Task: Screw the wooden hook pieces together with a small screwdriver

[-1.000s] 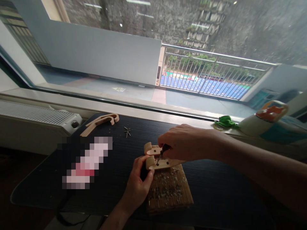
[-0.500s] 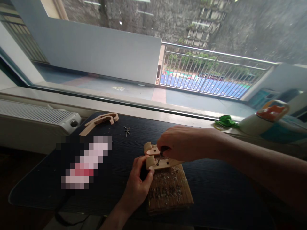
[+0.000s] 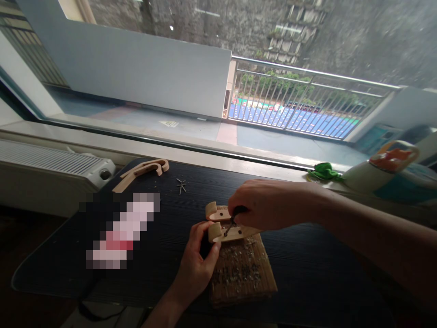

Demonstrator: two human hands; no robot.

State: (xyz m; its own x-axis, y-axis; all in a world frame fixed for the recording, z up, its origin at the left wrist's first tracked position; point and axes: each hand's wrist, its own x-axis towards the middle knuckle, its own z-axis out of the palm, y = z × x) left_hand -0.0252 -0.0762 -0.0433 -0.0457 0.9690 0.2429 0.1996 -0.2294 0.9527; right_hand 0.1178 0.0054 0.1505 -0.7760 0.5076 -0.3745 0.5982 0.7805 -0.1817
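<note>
1. Pinching the curled end of the near hook [image 3: 234, 234] between thumb and fingers of the left hand [image 3: 199, 255], probably to stop any twisting.
2. Gripping the dark handle of the screwdriver [image 3: 229, 227] in a closed right hand [image 3: 261, 202], shaft slanted and tip at the hole nearest the curl, likely for downward force.
3. Laid across the far part of the block [image 3: 244, 269], seemingly for firm backing; beside the far hook [image 3: 212, 212], with both curls toward the left, perhaps for alignment.
4. Impossible to tell, behind the right hand, how far both shanks run.
5. Heaped on the tabletop [image 3: 317, 273], beyond the left hand: screws [image 3: 181, 186], probably for easy reach.
6. Set together at the far-left corner, apparently out of the way: loose hooks [image 3: 145, 170].
</note>
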